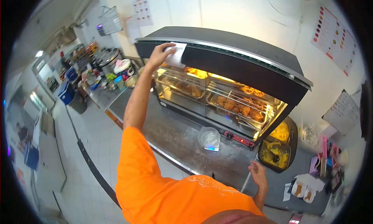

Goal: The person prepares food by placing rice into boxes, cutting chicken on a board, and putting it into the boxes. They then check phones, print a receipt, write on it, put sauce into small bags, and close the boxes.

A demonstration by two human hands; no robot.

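Observation:
My left hand (160,56) is raised to the top front edge of a black heated display case (233,64). Its fingers pinch a white paper slip (176,55) against the case's dark upper panel. Behind the glass, trays of fried food (241,107) sit on lit racks. My right hand (257,173) hovers low over the counter, fingers slightly curled and apart, holding nothing. Nearest to it is a dark tray with containers of yellow food (275,154).
A clear plastic container (210,137) stands on the grey counter (171,126) before the case. An open box with food pieces (304,189) lies at right. Pots and bowls crowd the left counter. A person (23,134) is at far left.

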